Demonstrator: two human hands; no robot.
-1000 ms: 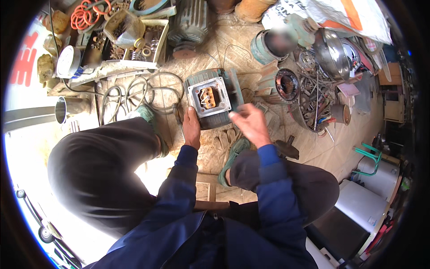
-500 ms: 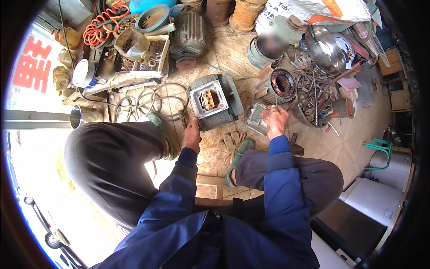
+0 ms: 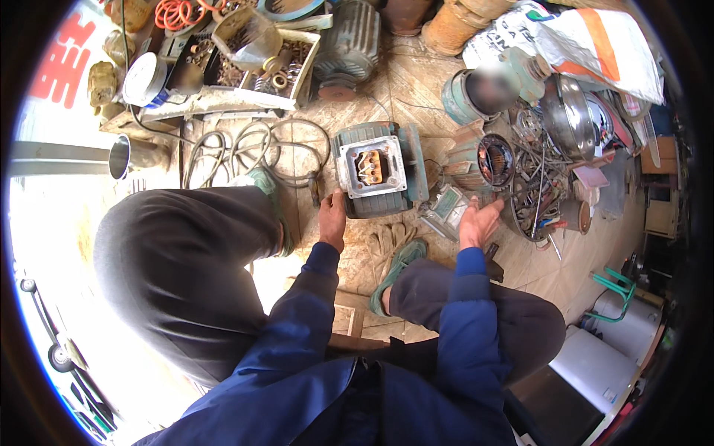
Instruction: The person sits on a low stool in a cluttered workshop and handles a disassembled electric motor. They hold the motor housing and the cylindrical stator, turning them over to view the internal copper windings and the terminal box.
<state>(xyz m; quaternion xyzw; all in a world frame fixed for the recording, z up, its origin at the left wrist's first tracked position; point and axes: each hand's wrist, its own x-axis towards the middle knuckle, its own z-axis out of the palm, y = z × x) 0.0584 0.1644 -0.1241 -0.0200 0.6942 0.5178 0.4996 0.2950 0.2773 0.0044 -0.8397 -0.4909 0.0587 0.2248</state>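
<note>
In front of me on the floor lies a green finned electric motor (image 3: 413, 160). Its square terminal box (image 3: 345, 167) is uncovered, showing an orange-brown terminal block (image 3: 370, 166) with wires. My left hand (image 3: 332, 221) is closed at the motor's near left corner, its fingertips against the housing. To the right, my right hand (image 3: 478, 222) has its thumb and fingers apart with nothing visible between them. It is beside a grey rectangular cover (image 3: 448, 209) on the floor. Just beyond that hand is an opened motor stator (image 3: 467, 160) with copper windings (image 3: 496, 160).
Looped black cable (image 3: 249, 152) lies left of the motor. Work gloves (image 3: 384, 245) rest near my right foot. A basin of tools and scrap (image 3: 532, 193) stands at the right, a parts tray (image 3: 294, 78) and another motor (image 3: 346, 44) at the back.
The whole view has shifted, so the motor appears farther right. My right hand has gone from a pinch to spread fingers. My left hand stays at the motor's corner.
</note>
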